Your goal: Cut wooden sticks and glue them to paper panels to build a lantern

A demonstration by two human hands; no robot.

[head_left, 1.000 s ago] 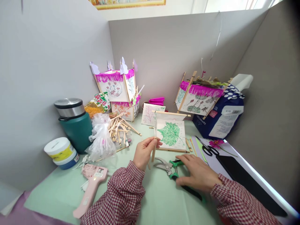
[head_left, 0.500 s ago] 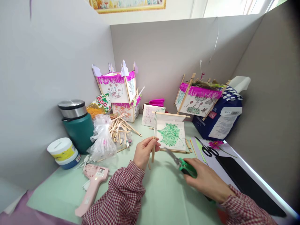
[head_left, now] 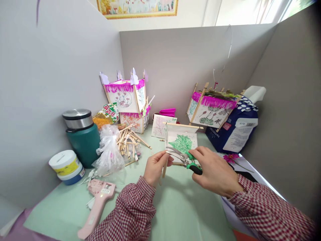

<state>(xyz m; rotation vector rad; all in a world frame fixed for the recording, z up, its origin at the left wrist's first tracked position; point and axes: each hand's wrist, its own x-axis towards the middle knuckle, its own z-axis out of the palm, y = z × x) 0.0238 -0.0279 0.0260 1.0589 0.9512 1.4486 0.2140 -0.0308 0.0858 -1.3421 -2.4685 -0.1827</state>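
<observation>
My left hand (head_left: 155, 167) pinches a thin wooden stick (head_left: 165, 168) that points down toward the green tabletop (head_left: 185, 207). Green-handled pruning shears (head_left: 185, 158) are in my right hand (head_left: 217, 170); their blades are spread, with the tips at my left fingertips by the top of the stick. Behind both hands stands a small paper-and-stick frame with a green leaf drawing (head_left: 182, 143), its lower part partly covered by my right hand and the shears.
A pink glue gun (head_left: 97, 204), a green bottle (head_left: 84, 140), white tubs (head_left: 67, 165), a plastic bag (head_left: 109, 150) and piled sticks (head_left: 127, 139) are on the left. Decorated lanterns (head_left: 124, 98) stand behind. At right are another lantern (head_left: 209, 110), a blue package (head_left: 240, 127) and a pink flower (head_left: 231, 157).
My right hand has brought the shears up and left to my left fingertips, and their blades have opened. My left hand stays nearly in place with the stick.
</observation>
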